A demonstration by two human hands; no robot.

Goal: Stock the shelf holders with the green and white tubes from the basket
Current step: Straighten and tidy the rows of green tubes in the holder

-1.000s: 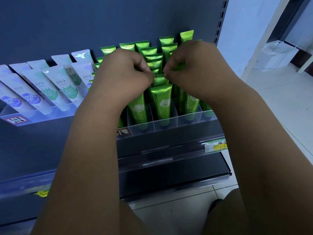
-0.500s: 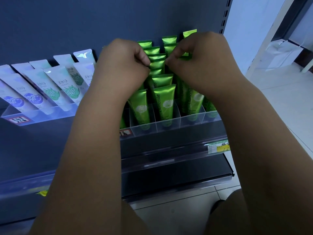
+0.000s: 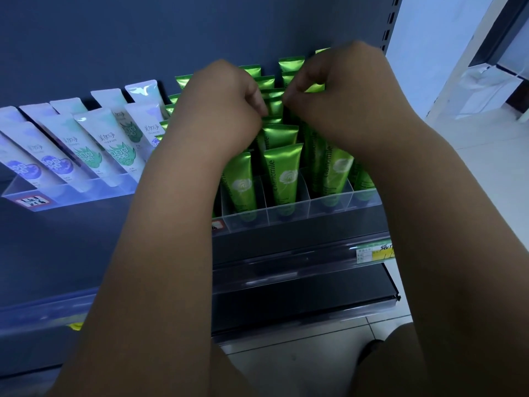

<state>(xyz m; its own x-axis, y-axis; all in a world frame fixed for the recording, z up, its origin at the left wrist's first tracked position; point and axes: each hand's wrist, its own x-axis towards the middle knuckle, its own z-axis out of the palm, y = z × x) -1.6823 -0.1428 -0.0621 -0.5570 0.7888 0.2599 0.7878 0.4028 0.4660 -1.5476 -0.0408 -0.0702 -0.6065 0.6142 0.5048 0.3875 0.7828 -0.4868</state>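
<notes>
Looks close to finished. Green tubes (image 3: 282, 173) packed upright, row behind row, in the lanes of the clear holder (image 3: 289, 216) on the right of the shelf. White tubes (image 3: 114, 138) leaning in rows in the second holder (image 3: 71, 196) on the left. Left hand (image 3: 220, 110) and right hand (image 3: 340, 104) both curled, fingertips almost meeting, pinching crimped tops of green tubes in the middle lane. Probably seating the last ones there. Basket out of view, so can't tell what stock remains.
</notes>
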